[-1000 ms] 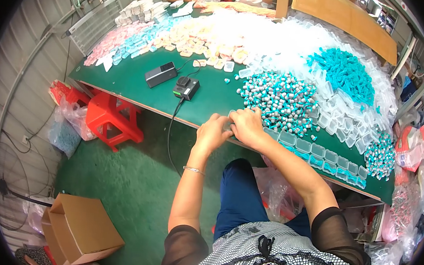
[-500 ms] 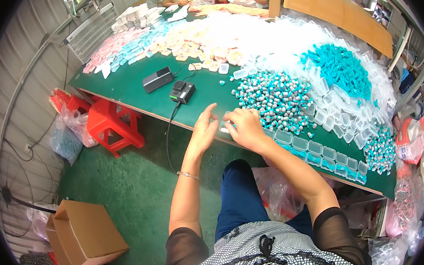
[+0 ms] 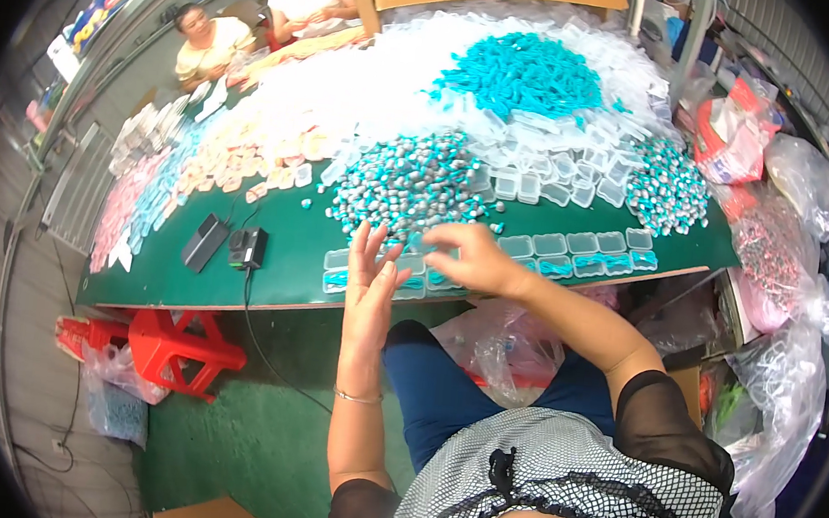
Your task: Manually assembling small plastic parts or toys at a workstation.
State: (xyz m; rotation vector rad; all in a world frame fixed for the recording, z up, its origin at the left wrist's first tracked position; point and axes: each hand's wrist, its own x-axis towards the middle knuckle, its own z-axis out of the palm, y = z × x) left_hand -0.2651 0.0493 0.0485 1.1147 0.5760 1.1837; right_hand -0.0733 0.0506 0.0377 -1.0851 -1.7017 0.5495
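Note:
My left hand [image 3: 372, 280] is raised above the table's near edge, its fingers apart and nothing seen in them. To its right my right hand [image 3: 473, 259] hovers with loosely bent, slightly blurred fingers pointing left, and I see nothing in its grasp. Beneath and beside both hands runs a row of small clear plastic boxes [image 3: 587, 264] with lids open, teal pieces lying in several of them. Just beyond my hands is a heap of small grey-and-teal pieces [image 3: 411, 181]. My hands hide part of the row.
The green table [image 3: 155, 278] also bears a teal pile [image 3: 526, 73], loose clear boxes [image 3: 557, 178], another grey-and-teal heap [image 3: 668, 186] and two black devices [image 3: 247, 246] with a cable. Two people [image 3: 308, 2] sit at the far side. A red stool [image 3: 179, 348] stands left below.
My view has swung to the right, so the table sits further left. Both hands have parted from the box they were at, and the left fingers are spread upward.

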